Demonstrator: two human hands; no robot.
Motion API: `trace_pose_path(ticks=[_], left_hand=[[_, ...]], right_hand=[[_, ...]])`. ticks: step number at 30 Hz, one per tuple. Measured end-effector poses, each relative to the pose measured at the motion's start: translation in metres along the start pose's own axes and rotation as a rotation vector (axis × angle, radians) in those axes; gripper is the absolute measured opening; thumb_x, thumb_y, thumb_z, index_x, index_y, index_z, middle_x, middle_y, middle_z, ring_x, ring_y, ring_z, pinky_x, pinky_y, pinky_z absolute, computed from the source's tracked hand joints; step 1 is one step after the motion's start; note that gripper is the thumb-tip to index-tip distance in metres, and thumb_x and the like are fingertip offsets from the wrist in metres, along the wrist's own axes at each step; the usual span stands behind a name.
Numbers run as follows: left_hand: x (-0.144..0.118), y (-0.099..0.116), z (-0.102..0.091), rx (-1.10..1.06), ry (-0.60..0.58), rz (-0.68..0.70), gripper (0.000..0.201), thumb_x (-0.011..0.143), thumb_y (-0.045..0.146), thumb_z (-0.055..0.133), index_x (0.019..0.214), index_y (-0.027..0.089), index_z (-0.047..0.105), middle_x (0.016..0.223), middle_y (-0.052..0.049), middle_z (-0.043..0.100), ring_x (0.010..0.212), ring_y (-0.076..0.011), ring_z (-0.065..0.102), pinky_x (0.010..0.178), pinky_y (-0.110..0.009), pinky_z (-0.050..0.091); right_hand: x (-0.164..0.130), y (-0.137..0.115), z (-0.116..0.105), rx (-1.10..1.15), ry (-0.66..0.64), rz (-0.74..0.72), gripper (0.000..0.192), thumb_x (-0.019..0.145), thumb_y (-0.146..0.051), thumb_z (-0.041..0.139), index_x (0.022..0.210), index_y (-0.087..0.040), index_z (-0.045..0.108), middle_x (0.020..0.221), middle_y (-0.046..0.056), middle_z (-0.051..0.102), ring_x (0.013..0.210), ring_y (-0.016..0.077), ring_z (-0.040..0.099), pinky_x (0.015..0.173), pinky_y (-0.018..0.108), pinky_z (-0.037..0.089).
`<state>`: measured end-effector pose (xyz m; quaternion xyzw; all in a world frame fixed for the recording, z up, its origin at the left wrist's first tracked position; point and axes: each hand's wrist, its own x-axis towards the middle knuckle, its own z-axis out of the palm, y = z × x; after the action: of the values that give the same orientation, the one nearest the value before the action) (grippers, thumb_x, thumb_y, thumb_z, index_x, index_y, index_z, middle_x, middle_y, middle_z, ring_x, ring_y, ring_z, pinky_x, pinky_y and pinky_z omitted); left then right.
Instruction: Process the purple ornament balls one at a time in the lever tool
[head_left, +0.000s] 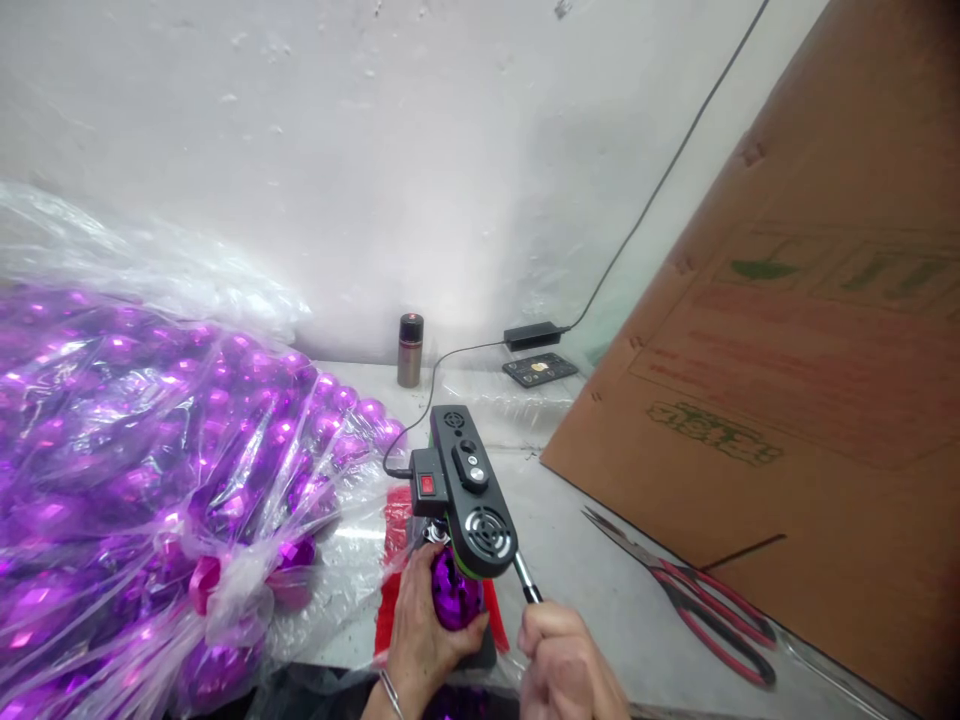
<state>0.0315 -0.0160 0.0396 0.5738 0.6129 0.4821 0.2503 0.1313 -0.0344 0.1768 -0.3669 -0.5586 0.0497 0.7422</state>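
Observation:
My left hand point(424, 625) grips a shiny purple ball point(454, 592), thumb and fingers around its sides, under the front end of a black press machine point(472, 490). A red switch sits on the machine's side box. The fist of my right hand point(566, 655) is closed around the dark grip of the machine's metal lever point(527, 578). Red material point(388, 610) lies beneath the machine's base. The underside of the machine head, where it meets the ball, is hidden.
Clear plastic bags of purple balls point(150, 470) fill the left. Red-handled scissors point(697, 605) lie at right before a big cardboard box point(787, 330). Behind the machine stand a small dark-capped cylinder point(409, 352), a black power adapter point(532, 336) with its cable, and a phone point(540, 369).

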Motion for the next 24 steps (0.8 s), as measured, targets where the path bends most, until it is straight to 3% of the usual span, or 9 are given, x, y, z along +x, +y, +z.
trace_pose_path(ticks=[4,14,17,19,21,24], left_hand=[[0.002,0.002,0.001,-0.008,0.007,0.002,0.075,0.062,0.030,0.088,0.133,0.019,0.066,0.125,-0.015,0.080,0.116,-0.0398,0.079,0.105,-0.060,0.066],[0.001,0.001,0.004,-0.023,0.002,-0.005,0.077,0.060,0.028,0.088,0.133,0.017,0.066,0.127,-0.017,0.079,0.119,-0.0414,0.078,0.107,-0.063,0.065],[0.006,0.002,0.001,-0.021,-0.018,-0.024,0.077,0.061,0.027,0.089,0.134,0.016,0.066,0.127,-0.018,0.079,0.119,-0.0417,0.078,0.108,-0.064,0.065],[0.005,0.001,-0.005,-0.025,-0.041,-0.040,0.080,0.060,0.027,0.091,0.135,0.016,0.066,0.130,-0.019,0.079,0.121,-0.0418,0.079,0.108,-0.063,0.065],[-0.008,-0.004,-0.012,-0.026,-0.034,-0.033,0.085,0.060,0.027,0.095,0.139,0.017,0.066,0.136,-0.019,0.079,0.125,-0.0422,0.078,0.109,-0.062,0.066],[-0.051,-0.013,-0.023,-0.013,0.046,0.052,0.089,0.057,0.031,0.104,0.139,0.023,0.070,0.142,-0.019,0.078,0.133,-0.0445,0.075,0.110,-0.062,0.066]], right_hand=[[0.001,0.007,0.002,0.012,0.041,-0.059,0.048,0.111,-0.013,0.046,0.064,-0.022,0.045,0.060,-0.003,0.053,0.048,0.0091,0.049,0.050,0.025,0.036],[-0.004,0.003,0.005,-0.016,0.085,-0.019,0.049,0.111,-0.017,0.049,0.062,-0.022,0.045,0.058,-0.004,0.047,0.049,0.0107,0.048,0.053,0.028,0.035],[0.012,-0.014,0.005,-0.022,0.048,0.099,0.047,0.110,-0.015,0.055,0.063,-0.021,0.049,0.059,-0.004,0.049,0.049,0.0089,0.046,0.051,0.028,0.031],[0.023,-0.027,0.007,-0.012,0.039,0.286,0.047,0.112,-0.022,0.056,0.066,-0.020,0.054,0.063,-0.003,0.052,0.050,0.0085,0.044,0.051,0.029,0.030],[0.029,-0.038,0.009,0.011,0.042,0.359,0.047,0.114,-0.028,0.056,0.068,-0.020,0.058,0.065,-0.002,0.053,0.055,0.0102,0.045,0.054,0.030,0.032],[0.026,-0.047,0.011,-0.009,0.048,0.373,0.044,0.114,-0.028,0.055,0.071,-0.020,0.060,0.067,-0.001,0.054,0.056,0.0112,0.046,0.057,0.032,0.032]])
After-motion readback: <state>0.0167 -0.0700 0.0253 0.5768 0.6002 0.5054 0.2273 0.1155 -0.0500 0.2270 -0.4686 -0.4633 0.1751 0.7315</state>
